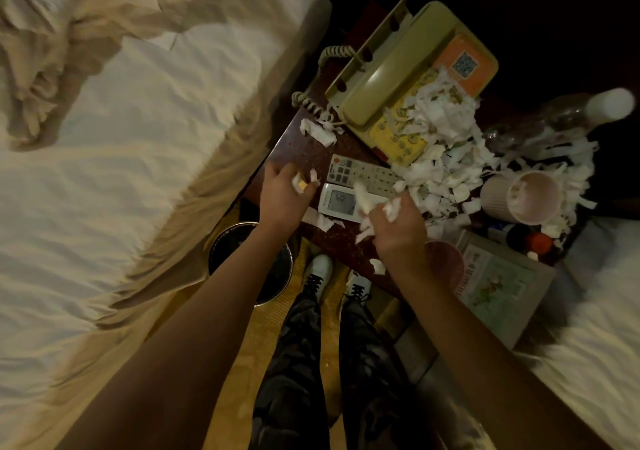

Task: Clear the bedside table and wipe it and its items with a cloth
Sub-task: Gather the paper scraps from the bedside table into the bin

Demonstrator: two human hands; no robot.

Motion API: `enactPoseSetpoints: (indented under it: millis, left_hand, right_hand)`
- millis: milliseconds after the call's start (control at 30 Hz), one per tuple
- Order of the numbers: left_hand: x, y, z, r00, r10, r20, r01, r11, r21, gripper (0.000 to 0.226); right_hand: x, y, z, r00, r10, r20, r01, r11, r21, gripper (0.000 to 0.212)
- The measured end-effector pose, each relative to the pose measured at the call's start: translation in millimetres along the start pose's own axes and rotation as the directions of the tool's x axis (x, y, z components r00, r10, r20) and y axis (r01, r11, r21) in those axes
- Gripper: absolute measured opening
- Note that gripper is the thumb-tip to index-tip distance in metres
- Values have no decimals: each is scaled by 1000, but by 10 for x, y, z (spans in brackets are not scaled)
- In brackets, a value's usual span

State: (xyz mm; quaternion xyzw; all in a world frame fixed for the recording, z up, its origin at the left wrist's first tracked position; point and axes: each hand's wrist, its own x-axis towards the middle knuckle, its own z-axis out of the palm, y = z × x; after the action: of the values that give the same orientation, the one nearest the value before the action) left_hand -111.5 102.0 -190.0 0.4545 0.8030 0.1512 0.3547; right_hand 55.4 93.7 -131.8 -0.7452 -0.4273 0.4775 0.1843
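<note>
**Bedside table: both hands gathering paper scraps**

The dark reddish-brown bedside table (pixel 304 148) stands between 2 beds with pale sheets; its top is littered with torn white paper scraps (pixel 440 159), heaped thickest over the keypad of the yellow-green corded telephone (pixel 391 93) and around the ribbed pink cup (pixel 519 197), which lies on its side.

The left hand (pixel 285 190) hovers at the table's near-left corner, fingers curled and pinching a few small scraps; the right hand (pixel 394 224) is over the table's front edge, fingers clenched round a bunch of scraps.

2 remote controls lie side by side between the hands: a grey one with many buttons (pixel 363 172) and a white one with a display (pixel 341 202); the right hand covers the white one's near end.

A clear plastic bottle with a white cap (pixel 588 110) lies at the far right, blurred; a pale illustrated book (pixel 495 283) sits at the near-right corner; small items beside it appear to be little bottles, though the view is too dim to confirm.

A round dark bin (pixel 252 262) stands on the floor below the left forearm.
</note>
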Motion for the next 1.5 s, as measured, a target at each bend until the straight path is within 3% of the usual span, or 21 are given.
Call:
enactPoseSetpoints:
  millis: [67,133,200,300,367,567,667,767,967,1067,1300,1400,1500]
  left_hand:
    - [-6,2,27,1000,-4,2,4,1000,11,32]
    - [0,1,51,1000,-4,-14,4,1000,23,36]
    - [11,8,64,1000,5,-14,-4,1000,13,40]
    - [34,1,91,1000,25,12,-25,999,44,40]
    - [60,-4,122,999,36,10,-36,995,93,31]
    - [117,-26,163,997,68,28,-72,984,162,19]
    - [57,-90,139,997,79,5,-80,992,94,16]
    - [-56,-144,96,997,73,-8,-72,995,67,16]
    - [-284,-114,69,997,-44,-68,28,975,-221,16]
    - [-353,-132,41,993,-57,-102,25,956,-293,17]
    - [-354,-163,-39,992,-15,-128,-19,965,-261,9]
    - [-241,-179,-73,989,55,-135,-78,981,-175,19]
    - [-111,-198,-92,991,97,-92,-101,994,-47,26]
  right_hand:
    - [-136,154,59,1000,25,-17,-25,1000,16,14]
    - [-244,273,118,997,70,-14,-70,997,-24,2]
    - [-354,326,161,994,103,48,-97,989,-111,10]
    - [-514,418,211,982,134,130,-65,897,-438,25]
    - [-550,473,227,977,168,129,-69,829,-555,31]
    - [-619,626,225,965,251,79,-169,822,-544,44]
    - [-695,778,239,977,195,82,-111,803,-586,53]
    - [-726,831,241,984,157,87,-46,691,-722,57]
    - [-560,815,251,985,149,87,-14,573,-819,36]
    - [-485,875,255,986,141,93,-14,619,-785,34]
    - [-494,850,277,995,-31,96,94,638,-764,19]
    - [-491,716,305,978,-200,61,193,747,-636,5]
    - [-436,645,422,924,-382,24,336,780,-529,15]
